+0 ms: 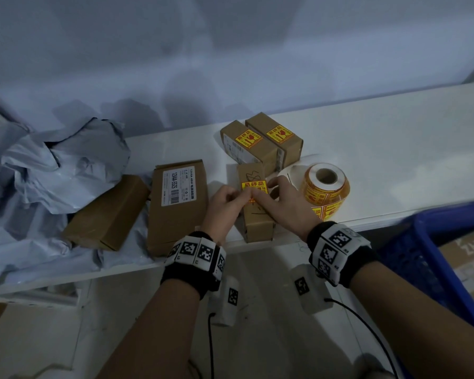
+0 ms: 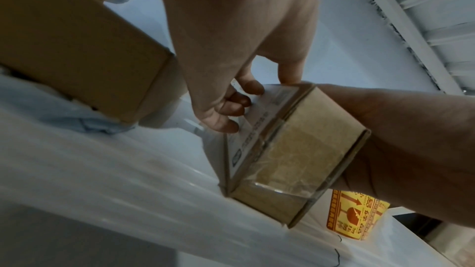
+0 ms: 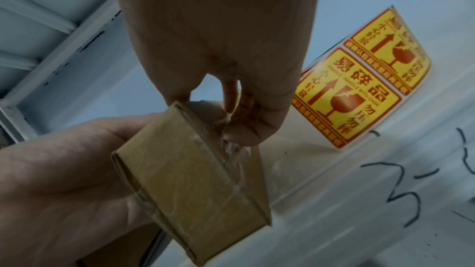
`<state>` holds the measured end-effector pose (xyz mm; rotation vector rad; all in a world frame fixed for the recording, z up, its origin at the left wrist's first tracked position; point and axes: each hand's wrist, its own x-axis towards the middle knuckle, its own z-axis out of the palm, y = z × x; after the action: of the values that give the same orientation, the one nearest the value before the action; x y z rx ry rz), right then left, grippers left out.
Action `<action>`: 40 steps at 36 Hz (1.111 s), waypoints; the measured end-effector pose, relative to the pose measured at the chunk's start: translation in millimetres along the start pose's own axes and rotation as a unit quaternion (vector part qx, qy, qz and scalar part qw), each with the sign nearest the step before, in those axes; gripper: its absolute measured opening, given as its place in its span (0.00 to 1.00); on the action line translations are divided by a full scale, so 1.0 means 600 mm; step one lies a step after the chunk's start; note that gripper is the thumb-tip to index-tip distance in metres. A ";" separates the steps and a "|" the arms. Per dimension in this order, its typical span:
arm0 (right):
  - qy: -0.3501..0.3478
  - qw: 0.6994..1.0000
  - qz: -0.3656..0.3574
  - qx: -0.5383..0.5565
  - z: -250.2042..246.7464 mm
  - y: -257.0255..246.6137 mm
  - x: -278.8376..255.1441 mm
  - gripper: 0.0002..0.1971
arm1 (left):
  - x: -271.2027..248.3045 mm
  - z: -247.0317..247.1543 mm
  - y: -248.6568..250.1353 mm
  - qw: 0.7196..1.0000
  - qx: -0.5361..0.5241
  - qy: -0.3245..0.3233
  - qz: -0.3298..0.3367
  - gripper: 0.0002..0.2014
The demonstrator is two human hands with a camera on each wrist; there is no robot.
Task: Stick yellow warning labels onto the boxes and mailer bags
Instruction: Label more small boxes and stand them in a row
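Yellow rectangular warning label (image 1: 253, 188) lying on top of small brown cardboard box (image 1: 257, 214) at near edge of white counter (image 1: 381, 149). Left hand (image 1: 222, 205) and right hand (image 1: 283, 199) flanking box, fingers curled, pinching and pressing label. Yellow label roll (image 1: 326, 187) just right.

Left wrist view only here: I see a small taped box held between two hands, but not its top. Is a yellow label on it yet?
Observer: Yes. The head view shows a yellow label on top of the small box, with the left hand and right hand on it.
Operator: Any others done?
Observer: The rear left box and rear right box each carry one on top.
Operator: Any left?
Observer: The large box shows no yellow label.
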<state>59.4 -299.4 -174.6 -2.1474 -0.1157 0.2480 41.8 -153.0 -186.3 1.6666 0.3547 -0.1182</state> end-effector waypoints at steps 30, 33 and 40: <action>-0.074 0.996 -0.025 0.039 0.014 -0.010 0.013 0.21 | 0.006 -0.011 -0.001 0.999 -0.024 -0.029 -0.006 0.16; -0.084 0.995 -0.036 0.041 0.021 -0.009 0.017 0.21 | 0.006 -0.014 0.000 0.999 -0.026 -0.031 -0.010 0.21; -0.078 0.996 -0.043 0.029 0.032 -0.014 0.043 0.22 | 0.026 -0.020 -0.002 0.998 -0.055 -0.005 -0.021 0.29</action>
<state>80.6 -274.5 -181.8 -2.0584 -0.2870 0.3653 54.9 -138.8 -190.1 1.5500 0.3832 -0.1359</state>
